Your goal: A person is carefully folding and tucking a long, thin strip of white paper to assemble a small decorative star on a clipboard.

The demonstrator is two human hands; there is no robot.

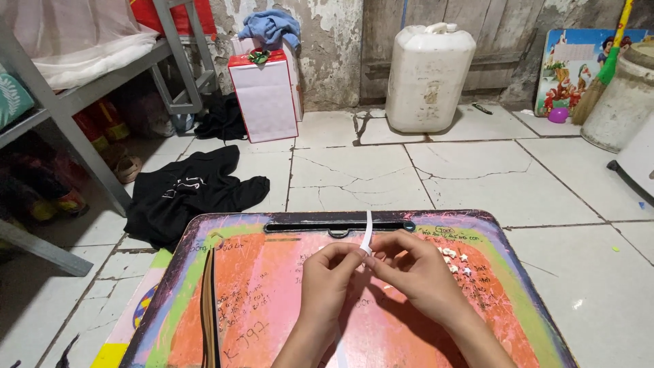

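My left hand (328, 281) and my right hand (413, 267) meet over a small colourful lap desk (259, 300), fingertips pinched together on a narrow white paper strip (368, 235) that sticks up between them. Both hands grip the strip's lower part, which is folded and partly hidden by my fingers. Several tiny white folded paper stars (455, 261) lie on the desk just right of my right hand. A thin brown book (208, 310) lies on the desk's left side.
A black garment (187, 191) lies on the cracked tiled floor beyond the desk at left. Further back stand a red-and-white gift box (264, 95), a white plastic jerrycan (428, 78) and a grey metal shelf frame (75, 119). A pale bucket (623, 102) sits at right.
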